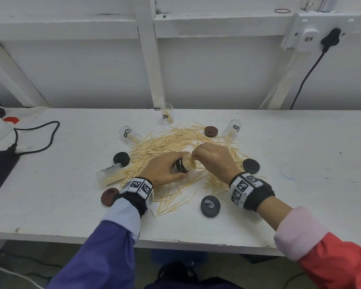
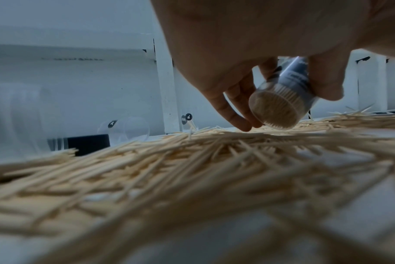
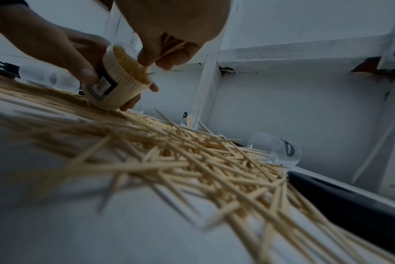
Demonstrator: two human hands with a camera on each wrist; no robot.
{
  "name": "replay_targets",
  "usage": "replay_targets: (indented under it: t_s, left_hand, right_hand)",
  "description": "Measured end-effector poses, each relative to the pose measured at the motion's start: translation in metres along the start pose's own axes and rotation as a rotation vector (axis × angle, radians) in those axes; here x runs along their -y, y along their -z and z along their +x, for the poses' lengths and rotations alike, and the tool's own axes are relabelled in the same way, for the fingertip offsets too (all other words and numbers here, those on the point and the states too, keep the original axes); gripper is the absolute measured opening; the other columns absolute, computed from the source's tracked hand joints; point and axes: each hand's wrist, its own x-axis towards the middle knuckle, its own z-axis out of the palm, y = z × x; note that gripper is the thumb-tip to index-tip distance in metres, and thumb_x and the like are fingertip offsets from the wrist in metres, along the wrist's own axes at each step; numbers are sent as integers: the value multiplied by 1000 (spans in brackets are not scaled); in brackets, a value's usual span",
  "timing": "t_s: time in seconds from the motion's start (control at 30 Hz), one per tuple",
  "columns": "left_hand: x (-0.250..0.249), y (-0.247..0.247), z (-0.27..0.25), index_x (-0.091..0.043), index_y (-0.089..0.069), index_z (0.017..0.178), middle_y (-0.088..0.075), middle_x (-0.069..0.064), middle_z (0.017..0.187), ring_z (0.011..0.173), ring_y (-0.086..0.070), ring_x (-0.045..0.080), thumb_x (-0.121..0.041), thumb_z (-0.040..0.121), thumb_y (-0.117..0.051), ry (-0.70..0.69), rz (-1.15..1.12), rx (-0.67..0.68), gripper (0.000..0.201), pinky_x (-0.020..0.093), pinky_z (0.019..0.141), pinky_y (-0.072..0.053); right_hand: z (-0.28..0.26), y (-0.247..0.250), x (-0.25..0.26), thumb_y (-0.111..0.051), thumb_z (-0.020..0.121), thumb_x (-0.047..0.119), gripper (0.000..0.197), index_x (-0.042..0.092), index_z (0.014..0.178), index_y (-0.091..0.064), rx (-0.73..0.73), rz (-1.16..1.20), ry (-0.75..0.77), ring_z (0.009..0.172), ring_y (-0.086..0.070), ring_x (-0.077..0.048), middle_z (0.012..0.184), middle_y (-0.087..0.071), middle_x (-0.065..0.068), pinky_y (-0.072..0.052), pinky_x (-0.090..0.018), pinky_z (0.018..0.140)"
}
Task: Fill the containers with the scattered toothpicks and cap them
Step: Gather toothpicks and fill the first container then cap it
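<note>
Centrally, above the heap of scattered toothpicks [image 1: 171, 147] on the white table [image 1: 279, 205], a clear container [image 1: 182, 164] with a black label is tilted on its side, packed nearly full; the left hand [image 1: 163, 168] grips it, fingers curled round the barrel, thumb on the near side. From the left wrist its round bottom [image 2: 275, 110] shows, toothpick ends pressed against the clear plastic, which the head view hides. From the right wrist the open mouth [image 3: 129, 65] shows instead, crammed with tips, and the right hand [image 1: 212, 157] pinches a small bundle of toothpicks [image 3: 173, 46] just at that mouth, fingers curled narrowly about them. Only the head view gives the wider layout: three more clear containers, one upright at the back [image 1: 167, 113], one lying at back left [image 1: 129, 133], one tipped at back right [image 1: 231, 129], plus a flat clear box [image 1: 109, 174] at the left with toothpicks inside. Round caps lie around the heap: brown [image 1: 211, 131], black [image 1: 121, 158], black [image 1: 251, 166], brown [image 1: 110, 196], dark grey [image 1: 210, 206]. Far left lies a black power brick [image 1: 0, 170]
</note>
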Motion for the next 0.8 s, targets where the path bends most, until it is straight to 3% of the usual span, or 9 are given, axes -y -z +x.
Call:
replay_targets:
  t_s: [0.23, 0.43, 0.67, 0.8]
  left_hand:
    - [2, 1, -1, -35, -49, 137, -62, -12, 122, 106, -57, 10, -49, 81, -67, 7, -52, -31, 61, 38, 88, -49]
    - [2, -1, 1, -36, -46, 139, -52, -25, 115, 101, -50, 1, -48, 81, -68, -23, -11, 2, 63, 31, 86, -44]
    - [2, -1, 2, -30, -46, 140, -56, -18, 119, 102, -48, 1, -49, 81, -66, -51, 11, 19, 66, 29, 85, -43]
    - [2, -3, 3, -30, -46, 140, -51, -24, 116, 100, -47, -1, -51, 81, -65, -51, 13, 8, 66, 26, 83, -41]
  right_hand:
    - [-2, -4, 1, -63, 85, 6, 6, 5, 82, -68, 63, 43, 11, 66, -61, -23, 77, -65, -5, -48, -34, 47]
    - [0, -4, 1, -69, 81, -7, 10, 1, 87, -67, 95, 91, -47, 70, -58, -25, 86, -60, -10, -50, -36, 52]
    - [1, -1, 2, -68, 81, -4, 9, 3, 82, -63, 95, 100, -74, 68, -59, -24, 80, -61, -5, -50, -37, 49]
    - [0, -1, 1, -66, 82, -6, 9, 3, 84, -65, 106, 125, -66, 75, -59, -26, 82, -62, -7, -51, -39, 56]
